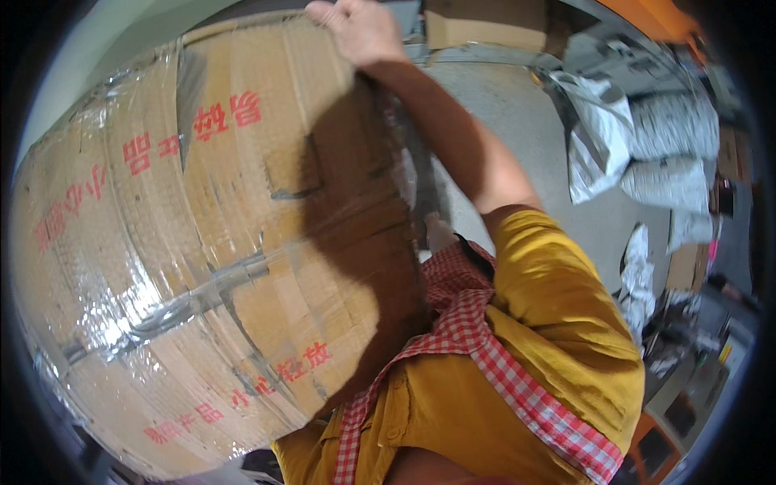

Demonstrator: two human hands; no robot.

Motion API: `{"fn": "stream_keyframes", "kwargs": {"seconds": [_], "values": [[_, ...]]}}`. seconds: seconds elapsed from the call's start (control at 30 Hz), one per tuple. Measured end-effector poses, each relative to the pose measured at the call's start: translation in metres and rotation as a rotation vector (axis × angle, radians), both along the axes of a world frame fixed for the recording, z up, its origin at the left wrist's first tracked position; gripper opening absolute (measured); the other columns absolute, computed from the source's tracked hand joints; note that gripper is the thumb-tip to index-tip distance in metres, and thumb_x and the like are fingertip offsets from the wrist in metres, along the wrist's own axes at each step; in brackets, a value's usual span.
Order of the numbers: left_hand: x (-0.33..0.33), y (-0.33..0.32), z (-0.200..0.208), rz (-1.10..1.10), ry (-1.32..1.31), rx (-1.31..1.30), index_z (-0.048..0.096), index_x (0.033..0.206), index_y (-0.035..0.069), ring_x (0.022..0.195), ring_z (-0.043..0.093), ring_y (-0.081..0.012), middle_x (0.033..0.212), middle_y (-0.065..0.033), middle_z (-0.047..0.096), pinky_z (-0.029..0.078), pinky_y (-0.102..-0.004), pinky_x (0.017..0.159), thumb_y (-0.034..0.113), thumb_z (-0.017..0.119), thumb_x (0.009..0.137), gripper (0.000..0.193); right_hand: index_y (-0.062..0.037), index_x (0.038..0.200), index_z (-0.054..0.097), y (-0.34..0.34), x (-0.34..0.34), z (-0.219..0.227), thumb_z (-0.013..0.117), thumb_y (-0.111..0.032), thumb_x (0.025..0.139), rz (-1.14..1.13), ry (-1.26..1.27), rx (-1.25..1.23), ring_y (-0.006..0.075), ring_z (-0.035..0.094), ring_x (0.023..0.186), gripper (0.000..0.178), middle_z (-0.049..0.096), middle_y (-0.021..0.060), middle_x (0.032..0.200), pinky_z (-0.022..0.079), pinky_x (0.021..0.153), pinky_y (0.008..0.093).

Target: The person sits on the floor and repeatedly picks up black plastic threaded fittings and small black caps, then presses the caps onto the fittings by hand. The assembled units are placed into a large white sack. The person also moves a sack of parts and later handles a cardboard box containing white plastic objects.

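Note:
A large brown cardboard box, wrapped in clear tape and printed with red lettering, fills the left half of the head view. It is tilted and close against my body. My right hand grips the box's far right corner, fingers closed at its edge, with the arm stretched out along the box's right side. Part of the box lies in shadow next to my chest. My left hand does not show; the box may hide it. I wear a yellow shirt and a red-and-white checked apron.
Grey floor shows beyond my right arm. Several stuffed white and grey plastic sacks lie at the right. A flat cardboard piece is at the far edge. An orange-framed item and clutter stand at the lower right.

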State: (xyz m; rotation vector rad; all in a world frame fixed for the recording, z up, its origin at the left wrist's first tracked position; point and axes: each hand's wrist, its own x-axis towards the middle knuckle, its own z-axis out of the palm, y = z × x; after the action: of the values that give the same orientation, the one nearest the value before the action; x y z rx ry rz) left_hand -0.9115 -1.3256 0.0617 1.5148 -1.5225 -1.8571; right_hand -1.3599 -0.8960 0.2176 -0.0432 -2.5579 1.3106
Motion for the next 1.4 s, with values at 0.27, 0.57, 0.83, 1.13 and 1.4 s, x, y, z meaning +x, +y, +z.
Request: {"fn": "stream_keyframes", "kwargs": {"seconds": [0.27, 0.57, 0.83, 1.13, 1.4], "values": [[-0.018, -0.058, 0.011, -0.154, 0.064, -0.097, 0.053, 0.120, 0.000, 0.084, 0.061, -0.0200, 0.103, -0.0123, 0.062, 0.052, -0.0351, 0.070, 0.011, 0.059, 0.088, 0.035, -0.0026, 0.070, 0.060, 0.007, 0.066, -0.061, 0.058, -0.050, 0.083, -0.246, 0.087, -0.211, 0.0399, 0.060, 0.072, 0.049, 0.061, 0.0214, 0.071, 0.046, 0.065, 0.0461], [-0.126, -0.167, 0.156, -0.445, 0.233, -0.487, 0.053, 0.121, 0.000, 0.083, 0.061, -0.0196, 0.103, -0.0121, 0.062, 0.052, -0.0346, 0.068, 0.011, 0.059, 0.088, 0.036, -0.0028, 0.078, 0.058, 0.004, 0.134, -0.117, 0.054, -0.045, 0.085, -0.628, 0.123, -0.417, 0.0419, 0.058, 0.077, 0.043, 0.060, 0.0226, 0.076, 0.046, 0.067, 0.0476], [-0.363, 0.040, 0.424, -1.162, 0.708, -0.782, 0.053, 0.121, 0.000, 0.082, 0.061, -0.0192, 0.102, -0.0120, 0.062, 0.052, -0.0341, 0.067, 0.011, 0.060, 0.087, 0.036, -0.0066, 0.126, 0.049, 0.025, 0.240, -0.141, 0.048, -0.045, 0.091, -0.574, 0.031, -0.980, 0.0322, 0.048, 0.118, 0.052, 0.055, 0.0142, 0.125, 0.037, 0.097, 0.0431], [-0.330, 0.485, 0.249, -1.784, 0.752, -1.147, 0.062, 0.092, 0.001, 0.073, 0.055, -0.0086, 0.083, -0.0040, 0.066, 0.048, -0.0263, 0.066, 0.008, 0.073, 0.077, 0.020, 0.0020, 0.143, -0.003, 0.084, 0.338, -0.142, 0.057, -0.043, 0.089, -0.554, 0.256, -1.153, 0.0271, 0.029, 0.132, 0.093, 0.022, 0.0179, 0.145, 0.028, 0.105, 0.0410], [-0.318, 0.583, 0.131, -2.122, 0.689, -1.622, 0.049, 0.085, 0.005, 0.065, 0.062, -0.0385, 0.071, -0.0193, 0.063, 0.049, -0.0474, 0.061, 0.024, 0.063, 0.084, 0.024, -0.0208, 0.146, -0.008, 0.167, 0.225, -0.277, 0.057, -0.062, 0.080, -0.791, -0.325, -1.441, 0.0317, 0.044, 0.118, 0.102, 0.020, 0.0155, 0.148, 0.047, 0.082, 0.0395]]}}
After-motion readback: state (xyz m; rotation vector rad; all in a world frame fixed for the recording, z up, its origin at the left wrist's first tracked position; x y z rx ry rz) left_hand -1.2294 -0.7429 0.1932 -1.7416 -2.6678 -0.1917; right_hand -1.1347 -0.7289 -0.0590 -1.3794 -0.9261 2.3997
